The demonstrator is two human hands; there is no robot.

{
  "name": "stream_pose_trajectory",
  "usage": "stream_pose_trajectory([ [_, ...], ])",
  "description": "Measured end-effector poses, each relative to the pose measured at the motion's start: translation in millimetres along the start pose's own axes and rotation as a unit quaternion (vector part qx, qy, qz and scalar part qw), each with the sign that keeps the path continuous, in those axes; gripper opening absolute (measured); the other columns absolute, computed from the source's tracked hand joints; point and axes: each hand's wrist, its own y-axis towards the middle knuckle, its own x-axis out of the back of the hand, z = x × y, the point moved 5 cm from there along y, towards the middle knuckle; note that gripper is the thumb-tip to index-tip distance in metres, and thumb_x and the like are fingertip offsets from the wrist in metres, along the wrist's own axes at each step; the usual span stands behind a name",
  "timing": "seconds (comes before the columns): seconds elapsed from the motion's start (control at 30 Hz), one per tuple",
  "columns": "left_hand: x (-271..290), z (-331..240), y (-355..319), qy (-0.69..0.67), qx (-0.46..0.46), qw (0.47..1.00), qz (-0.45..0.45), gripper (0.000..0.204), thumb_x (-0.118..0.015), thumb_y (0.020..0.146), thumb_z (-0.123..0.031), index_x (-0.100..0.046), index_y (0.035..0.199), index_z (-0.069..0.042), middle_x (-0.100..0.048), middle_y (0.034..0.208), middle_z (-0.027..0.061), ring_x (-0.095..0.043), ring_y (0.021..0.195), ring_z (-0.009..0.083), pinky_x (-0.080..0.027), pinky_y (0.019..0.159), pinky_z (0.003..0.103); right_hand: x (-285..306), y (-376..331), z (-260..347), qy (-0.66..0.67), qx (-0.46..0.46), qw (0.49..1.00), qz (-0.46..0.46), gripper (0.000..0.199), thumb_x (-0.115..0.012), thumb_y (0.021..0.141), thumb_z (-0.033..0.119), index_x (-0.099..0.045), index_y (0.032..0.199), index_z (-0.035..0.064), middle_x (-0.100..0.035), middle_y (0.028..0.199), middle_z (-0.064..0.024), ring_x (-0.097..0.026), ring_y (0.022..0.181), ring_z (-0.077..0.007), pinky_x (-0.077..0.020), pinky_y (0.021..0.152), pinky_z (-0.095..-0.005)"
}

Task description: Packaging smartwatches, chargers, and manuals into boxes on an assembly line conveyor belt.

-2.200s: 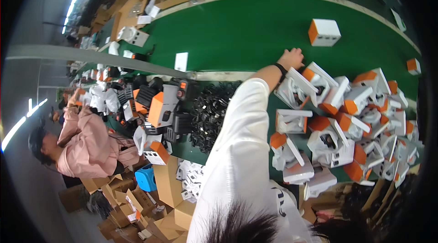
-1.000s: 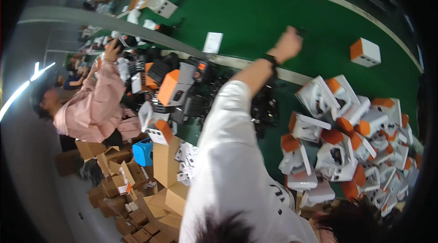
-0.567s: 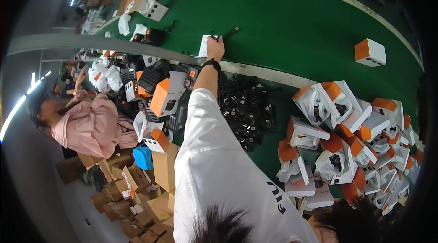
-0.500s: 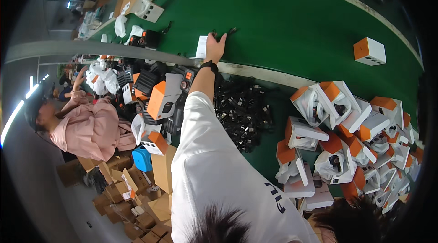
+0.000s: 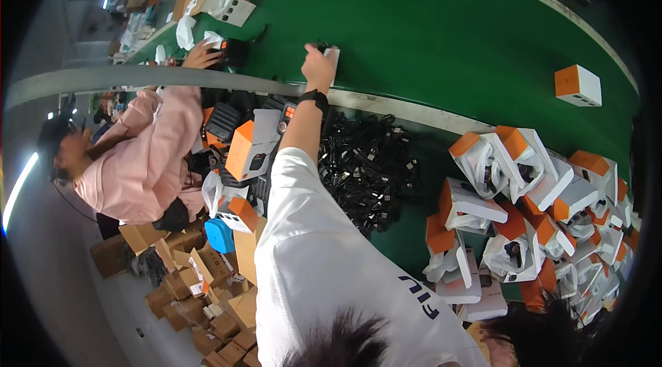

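My left hand (image 5: 318, 69) reaches out over the green belt (image 5: 414, 29), a dark band on its wrist. Its fingers are closed on a black cable (image 5: 322, 44), and only a small part of the cable shows past them. Right against the hand is a flat white piece (image 5: 334, 64), perhaps a card or a small box; I cannot tell whether the fingers hold it. Below the forearm lies a heap of black cables (image 5: 369, 167) with metal plugs. My right hand is not visible.
At right, open white-and-orange boxes (image 5: 514, 250) with bagged devices are piled. One closed box (image 5: 578, 86) stands on the belt. A metal bar (image 5: 158, 77) crosses at left, where a co-worker in pink (image 5: 138, 167) touches a black device (image 5: 233, 53). Cartons (image 5: 186, 312) lie below.
My left hand has drawn slightly left and its fingers have closed. The white piece now shows to its right instead of its left. The co-worker has reached to the black device.
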Motion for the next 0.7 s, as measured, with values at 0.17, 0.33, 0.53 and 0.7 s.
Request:
stream_pose_trajectory([
  [0.17, -18, 1, -27, 0.028, 0.085, 0.992, 0.094, 0.076, -0.066, 0.064, -0.058, -0.043, 0.106, 0.000, -0.062, 0.092, 0.0189, -0.061, 0.084, 0.0356, -0.048, 0.072, 0.043, -3, 2, 3, 0.003, -0.004, 1.000, -0.011, 0.037, -0.055, 0.080, -0.001, -0.046, 0.114, 0.0064, -0.054, 0.111, -0.0077, -0.054, 0.096, -0.0156, -0.0453, 0.077, -0.0265],
  [0.33, -23, 0, -29, -0.007, 0.071, 0.993, 0.092, 0.069, -0.068, 0.062, -0.057, -0.056, 0.099, 0.000, -0.061, 0.096, 0.0191, -0.059, 0.090, 0.0352, -0.048, 0.077, 0.042, -1, -8, 12, -0.001, -0.012, 1.000, -0.018, 0.037, -0.055, 0.080, -0.001, -0.046, 0.114, 0.0061, -0.054, 0.111, -0.0079, -0.053, 0.097, -0.0157, -0.0452, 0.077, -0.0265],
  [0.53, 53, -40, -30, -0.199, -0.068, 0.970, 0.122, 0.055, -0.070, 0.068, -0.042, -0.060, 0.083, 0.009, -0.062, 0.070, 0.0131, -0.059, 0.062, 0.0184, -0.047, 0.059, 0.031, 21, -107, 17, -0.009, -0.062, 0.995, -0.074, 0.037, -0.055, 0.080, -0.001, -0.045, 0.114, 0.0058, -0.054, 0.111, -0.0080, -0.053, 0.098, -0.0157, -0.0450, 0.078, -0.0266],
  [0.7, 212, -17, -124, 0.017, -0.053, 0.972, 0.230, 0.047, -0.069, 0.070, -0.039, -0.059, 0.077, 0.006, -0.058, 0.059, 0.0111, -0.054, 0.051, 0.0189, -0.045, 0.052, 0.034, -26, -101, 85, 0.066, 0.002, 0.996, -0.053, 0.036, -0.054, 0.081, -0.001, -0.044, 0.116, 0.0036, -0.053, 0.111, -0.0077, -0.050, 0.103, -0.0157, -0.0408, 0.086, -0.0270],
])
